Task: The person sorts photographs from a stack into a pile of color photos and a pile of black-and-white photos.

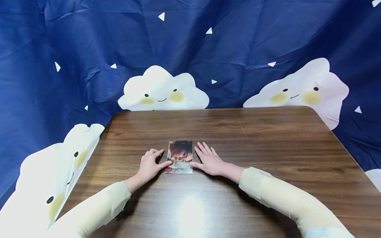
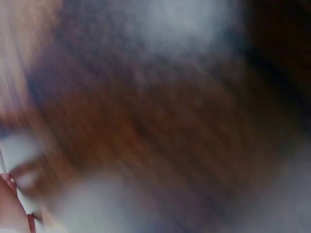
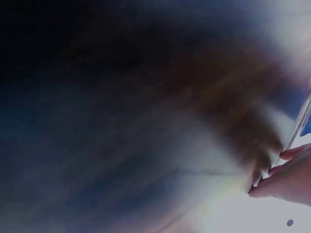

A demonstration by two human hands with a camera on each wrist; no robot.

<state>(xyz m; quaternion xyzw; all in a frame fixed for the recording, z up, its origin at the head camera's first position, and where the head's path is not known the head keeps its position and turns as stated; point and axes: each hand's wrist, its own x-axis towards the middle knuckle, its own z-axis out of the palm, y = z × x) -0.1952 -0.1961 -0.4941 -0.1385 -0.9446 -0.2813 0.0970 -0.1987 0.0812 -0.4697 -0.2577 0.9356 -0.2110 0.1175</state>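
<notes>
A thin square case [image 1: 180,152], much like a CD case, lies flat on the table, its glossy cover printed with a face and dark hair. On its left is my left hand [image 1: 148,167], thumb tip at the case's lower left edge and index finger stretched beside it. My right hand [image 1: 210,162] rests palm down on the other side with fingers spread, its thumb reaching the right edge. The left wrist view catches a bit of fingers [image 2: 10,208] at its lower left corner; the right wrist view has fingers [image 3: 286,174] at its right side.
The brown wood-grain table [image 1: 268,142] extends around the case, with a bright light reflection near its front. Behind and to the left hangs a dark blue curtain [image 1: 226,46] with white clouds and small triangles. Blurred tabletop fills most of both wrist views.
</notes>
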